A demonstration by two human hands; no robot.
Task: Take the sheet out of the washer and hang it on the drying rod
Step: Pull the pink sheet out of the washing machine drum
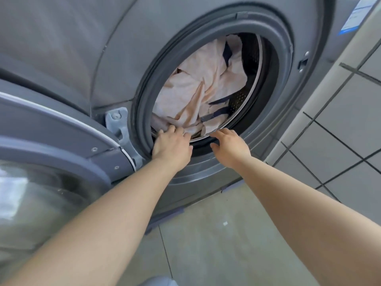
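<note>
Both hands reach the grey front-loading washer (144, 58): left hand (172, 146) pinches the crumpled pale peach sheet (198, 87), right hand (231, 146) spread beside it; beige tiled floor (216, 234), grey-tiled wall (350, 120) right.

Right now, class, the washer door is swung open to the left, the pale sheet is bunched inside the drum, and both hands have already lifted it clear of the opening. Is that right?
Not quite. The head view shows the washer door open on the left and the sheet still bunched inside the drum. The left hand and right hand only reach the lower rim; nothing is lifted clear.
</note>
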